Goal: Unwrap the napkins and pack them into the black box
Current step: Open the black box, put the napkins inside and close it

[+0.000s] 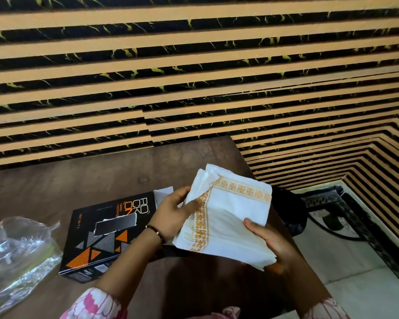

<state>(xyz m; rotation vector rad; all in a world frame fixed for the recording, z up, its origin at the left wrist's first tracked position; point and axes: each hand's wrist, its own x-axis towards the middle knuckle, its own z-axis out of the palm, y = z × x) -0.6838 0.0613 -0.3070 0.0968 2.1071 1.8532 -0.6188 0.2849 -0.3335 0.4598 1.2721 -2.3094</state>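
A thick stack of white napkins (233, 217) with an orange patterned border is held in the air above the table's right side. My left hand (171, 215) grips its left edge, thumb on top. My right hand (271, 245) holds the near right corner from below, thumb on the top sheet. The black box (97, 238), printed with orange and grey triangles, lies flat on the table just left of my hands. Its right end is hidden behind my left hand and the napkins.
A crumpled clear plastic wrapper (19, 252) lies at the table's left edge. The brown table (101, 171) stands against a striped black and tan wall. A dark stool (290, 212) and tiled floor are to the right.
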